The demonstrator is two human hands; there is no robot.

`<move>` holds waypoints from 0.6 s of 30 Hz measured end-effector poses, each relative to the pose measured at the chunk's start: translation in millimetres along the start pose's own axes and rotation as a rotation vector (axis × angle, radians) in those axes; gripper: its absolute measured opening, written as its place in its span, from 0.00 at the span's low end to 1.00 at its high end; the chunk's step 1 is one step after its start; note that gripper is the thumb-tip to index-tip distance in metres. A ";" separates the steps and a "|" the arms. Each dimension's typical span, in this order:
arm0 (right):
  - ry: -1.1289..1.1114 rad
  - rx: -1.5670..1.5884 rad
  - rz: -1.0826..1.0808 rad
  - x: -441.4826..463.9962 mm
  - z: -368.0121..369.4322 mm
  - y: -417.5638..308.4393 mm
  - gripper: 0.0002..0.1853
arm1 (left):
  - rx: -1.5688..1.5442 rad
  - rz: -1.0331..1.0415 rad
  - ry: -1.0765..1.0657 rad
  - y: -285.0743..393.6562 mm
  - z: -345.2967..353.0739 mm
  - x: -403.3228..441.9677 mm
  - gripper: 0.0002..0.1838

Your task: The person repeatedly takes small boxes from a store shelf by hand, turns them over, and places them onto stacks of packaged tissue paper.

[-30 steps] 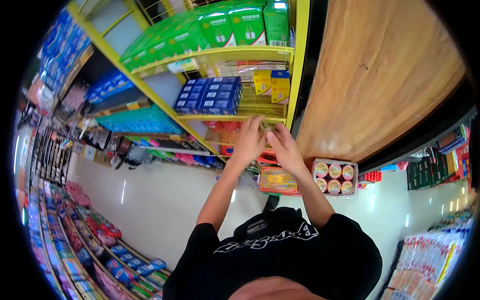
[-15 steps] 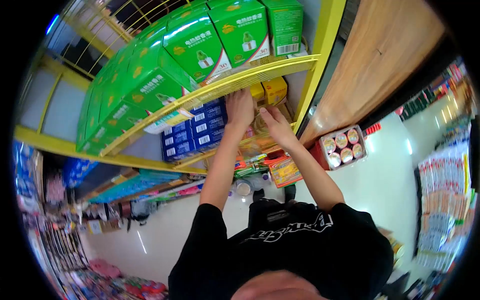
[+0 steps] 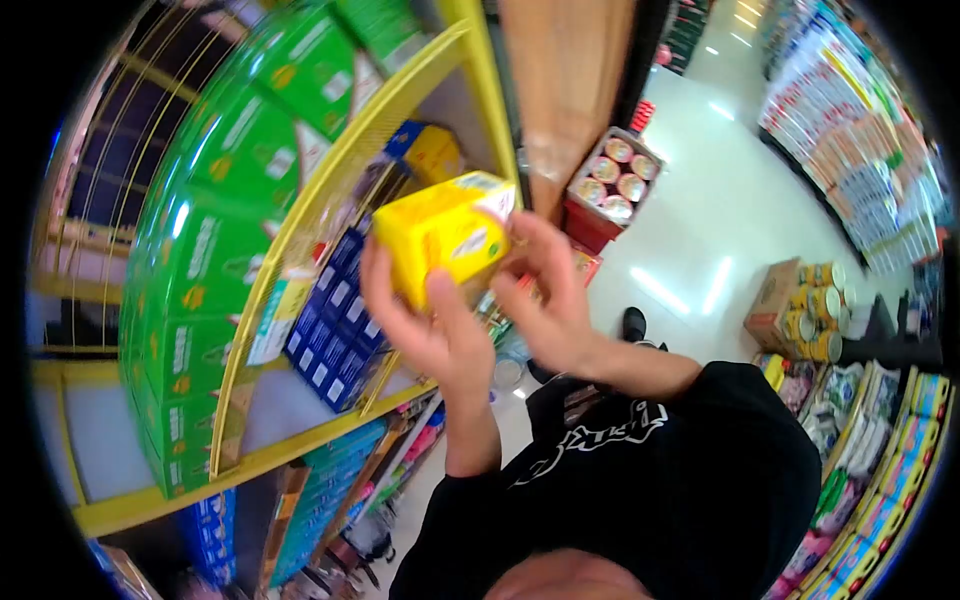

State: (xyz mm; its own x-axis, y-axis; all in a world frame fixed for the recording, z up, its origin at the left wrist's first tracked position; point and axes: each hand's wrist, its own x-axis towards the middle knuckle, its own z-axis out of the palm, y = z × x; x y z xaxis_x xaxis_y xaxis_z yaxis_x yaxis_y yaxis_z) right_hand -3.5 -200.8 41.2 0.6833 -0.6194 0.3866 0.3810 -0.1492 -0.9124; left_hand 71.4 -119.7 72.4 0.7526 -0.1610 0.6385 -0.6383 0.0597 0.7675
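A yellow box (image 3: 435, 230) with a white and red printed corner is held up in front of the shelf, tilted. My left hand (image 3: 440, 335) grips it from below, fingers on its left side and thumb on its front. Around its right end curve the fingers of my right hand (image 3: 550, 290), slightly blurred. Behind it, another yellow box (image 3: 435, 155) stands on the shelf. Stacked dark blue boxes (image 3: 335, 325) sit left of my hands on that shelf.
Large green boxes (image 3: 205, 250) fill the upper shelf behind a yellow mesh rail (image 3: 350, 140). A wooden post (image 3: 565, 80) rises at the right. On the floor stand a case of round-lidded cups (image 3: 615, 175) and a carton (image 3: 775, 300) beside yellow cans.
My hands have come out of the lower shelf with a yellow box between them. The view has turned, bringing more of the right-hand aisle into sight.
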 end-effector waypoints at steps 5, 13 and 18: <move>-0.005 0.336 -0.153 -40.4 -35.1 -60.3 0.37 | -0.086 0.406 0.301 83.3 66.5 -32.8 0.30; 0.264 0.260 -0.258 -58.5 -245.4 -104.7 0.38 | 0.062 0.744 0.230 135.4 220.9 -122.9 0.29; 0.678 -0.065 -0.627 -93.5 -357.6 -131.5 0.35 | 0.416 1.137 0.365 224.6 352.6 -183.6 0.31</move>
State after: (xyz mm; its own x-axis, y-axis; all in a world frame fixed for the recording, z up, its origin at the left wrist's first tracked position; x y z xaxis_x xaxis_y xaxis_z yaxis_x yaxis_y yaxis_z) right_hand -340.1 -398.9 77.0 -0.1548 -0.7263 0.6697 0.5082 -0.6399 -0.5764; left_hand -267.1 -424.2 107.1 -0.2950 0.0621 0.9535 -0.9049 -0.3387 -0.2578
